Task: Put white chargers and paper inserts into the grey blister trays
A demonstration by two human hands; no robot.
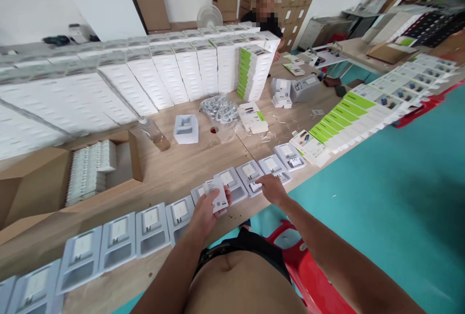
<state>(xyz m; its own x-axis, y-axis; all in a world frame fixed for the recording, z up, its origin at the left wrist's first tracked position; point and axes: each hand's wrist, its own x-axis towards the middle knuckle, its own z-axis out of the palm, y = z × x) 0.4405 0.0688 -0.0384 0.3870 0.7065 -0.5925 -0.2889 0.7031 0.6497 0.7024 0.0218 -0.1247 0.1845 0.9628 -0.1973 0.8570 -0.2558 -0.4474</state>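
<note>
My left hand is closed on white printed leaflets, held over the row of grey plastic trays. My right hand pinches a small white packet with black marks at the lower compartment of one tray. Each nearby tray holds a flat white device with metal prongs in its upper compartment. To the right, the end tray has a similar white packet in its lower compartment. Several trays on the left, such as this one, show a bare lower compartment.
A long wall of stacked white boxes lines the back. An open carton holds white devices. A bottle, a bag of coiled cables and green-and-white boxes are on the table. Behind are a red chair and, opposite, a person.
</note>
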